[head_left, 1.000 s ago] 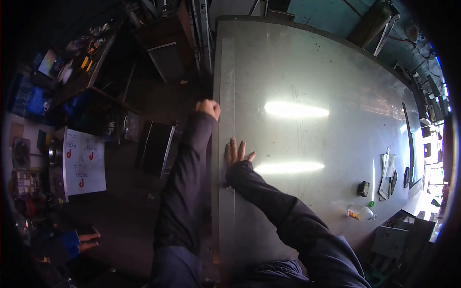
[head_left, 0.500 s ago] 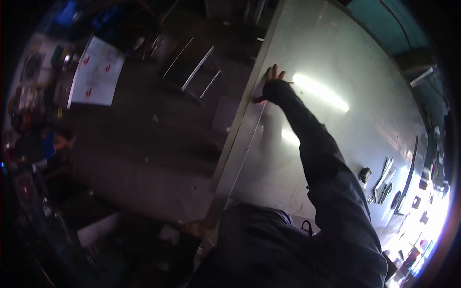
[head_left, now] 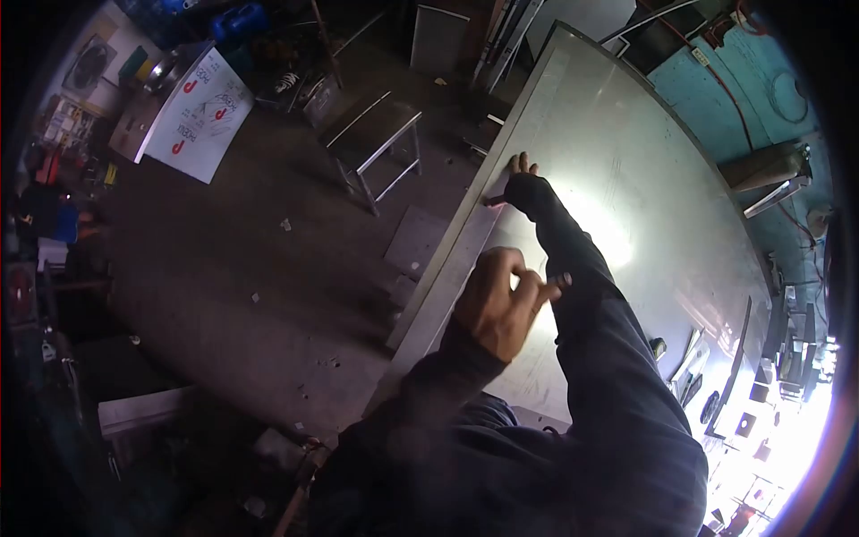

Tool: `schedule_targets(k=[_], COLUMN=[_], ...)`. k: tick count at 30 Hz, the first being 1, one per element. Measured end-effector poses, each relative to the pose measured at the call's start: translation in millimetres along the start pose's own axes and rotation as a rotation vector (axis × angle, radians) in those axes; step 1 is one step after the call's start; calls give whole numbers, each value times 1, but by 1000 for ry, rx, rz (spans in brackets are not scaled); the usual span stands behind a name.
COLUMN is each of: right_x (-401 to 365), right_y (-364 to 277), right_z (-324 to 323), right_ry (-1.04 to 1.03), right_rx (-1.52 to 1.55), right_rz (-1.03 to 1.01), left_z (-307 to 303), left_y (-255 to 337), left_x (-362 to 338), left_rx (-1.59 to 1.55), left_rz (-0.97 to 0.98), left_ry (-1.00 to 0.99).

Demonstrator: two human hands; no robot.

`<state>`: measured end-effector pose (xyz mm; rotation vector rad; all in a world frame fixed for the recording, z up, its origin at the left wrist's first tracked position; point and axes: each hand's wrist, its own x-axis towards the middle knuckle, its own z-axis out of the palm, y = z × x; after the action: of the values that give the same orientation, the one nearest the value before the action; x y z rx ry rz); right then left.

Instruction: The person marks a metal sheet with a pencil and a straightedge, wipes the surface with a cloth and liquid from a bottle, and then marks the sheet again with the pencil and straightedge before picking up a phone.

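A large metal-topped table with a smooth, shiny surface stretches away before me. My right hand lies near its left edge, fingers spread and thumb apart; it is open and holds nothing visible. Closer to my body, my left hand is raised above the same edge. Its fingers are curled and drawn together, and whatever they may pinch is too small or hidden to name. Toward the right end lie flat dark and pale pieces and a small black object.
A metal-framed stand stands on the dark floor to the left. Beyond it is a panel with white film and red marks. A turquoise wall with hoses borders the far right. Small scraps lie about the floor.
My left hand has come up into view over the table's edge, curled. My right hand remains spread on the table near its left edge. The view has shifted slightly.
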<state>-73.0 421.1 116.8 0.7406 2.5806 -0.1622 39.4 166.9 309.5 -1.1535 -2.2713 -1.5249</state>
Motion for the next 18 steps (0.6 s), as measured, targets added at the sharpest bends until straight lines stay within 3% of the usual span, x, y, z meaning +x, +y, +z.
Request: schedule_targets(k=[1, 3, 5, 6, 8, 9, 10, 12, 13, 18], right_x=[0, 5, 3, -3, 18, 12, 6, -3, -9, -4], right_y=[3, 10, 4, 14, 29, 26, 24, 16, 7, 2], right_z=[6, 13, 12, 14, 30, 29, 26, 17, 1, -1], right_ry=[18, 17, 21, 139, 244, 256, 244, 164, 54, -10], right_rx=[-5, -29, -25, 41, 44, 82, 116, 160, 104, 97], right_rz=[-9, -6, 11, -198, -305, -294, -258, -123, -52, 2], left_z=[4, 9, 13, 20, 28, 37, 52, 53, 57, 18], left_y=[-3, -1, 14, 21, 17, 6, -12, -16, -14, 8], left_x=[-5, -17, -28, -37, -42, -38, -43, -37, -43, -32], left_rx=[-3, 175, 184, 201, 237, 289, 305, 342, 269, 194], left_rz=[1, -103, 52, 46, 29, -37, -62, -69, -75, 1], left_ry=[-6, -351, -390, -339, -350, -415, -336, -434, -391, -545])
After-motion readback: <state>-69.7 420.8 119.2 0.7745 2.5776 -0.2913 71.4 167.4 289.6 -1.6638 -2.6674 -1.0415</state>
